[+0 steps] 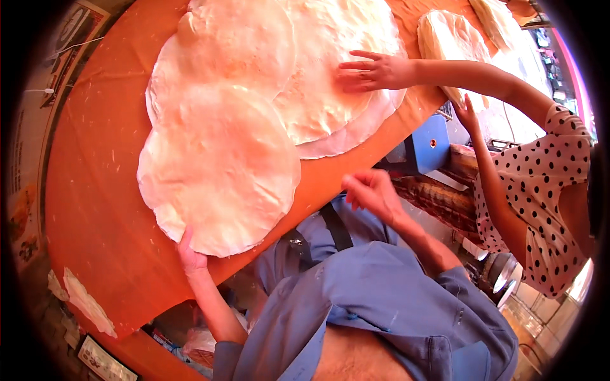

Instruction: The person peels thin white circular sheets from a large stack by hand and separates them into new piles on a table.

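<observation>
Large, thin, pale round flatbreads lie overlapped on an orange-covered table [95, 209]. My left hand [192, 257] is at the near lower edge of the closest flatbread [219, 171], its thumb over the rim and the other fingers partly hidden. In the air by the table's near edge, my right hand [373, 192] is loosely curled, and nothing shows in it. Behind the closest flatbread lie another round flatbread [238, 44] and a wide one [311, 108]. Another person's hand [378, 72] rests flat on that wide flatbread.
A person in a polka-dot top [540, 209] stands at the right, the other hand near a folded flatbread stack [451, 44]. A blue box [431, 145] stands beside the table's near edge. Bread scraps [89, 301] lie at the table's left corner.
</observation>
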Motion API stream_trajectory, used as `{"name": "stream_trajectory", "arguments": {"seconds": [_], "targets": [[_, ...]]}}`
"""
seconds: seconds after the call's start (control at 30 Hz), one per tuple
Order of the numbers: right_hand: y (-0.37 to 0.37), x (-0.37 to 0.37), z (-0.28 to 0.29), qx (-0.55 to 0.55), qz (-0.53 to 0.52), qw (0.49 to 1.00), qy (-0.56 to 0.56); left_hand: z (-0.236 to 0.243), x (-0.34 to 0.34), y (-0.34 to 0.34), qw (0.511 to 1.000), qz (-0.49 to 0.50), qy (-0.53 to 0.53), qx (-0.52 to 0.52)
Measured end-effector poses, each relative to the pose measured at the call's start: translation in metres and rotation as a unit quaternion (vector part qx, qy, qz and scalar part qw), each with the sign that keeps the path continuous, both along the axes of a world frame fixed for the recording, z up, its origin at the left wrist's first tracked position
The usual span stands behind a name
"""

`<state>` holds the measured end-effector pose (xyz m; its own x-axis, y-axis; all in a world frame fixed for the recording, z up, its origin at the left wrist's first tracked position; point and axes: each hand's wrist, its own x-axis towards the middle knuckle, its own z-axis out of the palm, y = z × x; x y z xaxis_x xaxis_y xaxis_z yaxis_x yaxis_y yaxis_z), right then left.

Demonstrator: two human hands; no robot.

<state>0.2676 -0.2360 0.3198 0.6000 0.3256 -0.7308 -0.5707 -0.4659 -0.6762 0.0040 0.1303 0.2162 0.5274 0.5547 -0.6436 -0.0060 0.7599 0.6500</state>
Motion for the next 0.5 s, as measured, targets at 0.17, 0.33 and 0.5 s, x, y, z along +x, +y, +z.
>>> {"name": "stream_trajectory", "arguments": {"seconds": [0.17,0.33,0.5], "targets": [[0.020,-0.024,0.009,-0.023,0.110,0.993,-0.035,0.003,-0.016,0.006,1.000,0.010,0.018,0.000],[0.041,-0.005,-0.005,-0.003,0.137,0.982,-0.132,-0.002,-0.031,0.011,1.000,0.007,0.017,0.010],[0.113,0.075,-0.034,0.188,-0.104,0.969,-0.121,-0.002,-0.039,0.008,1.000,0.006,0.023,0.002]]}}
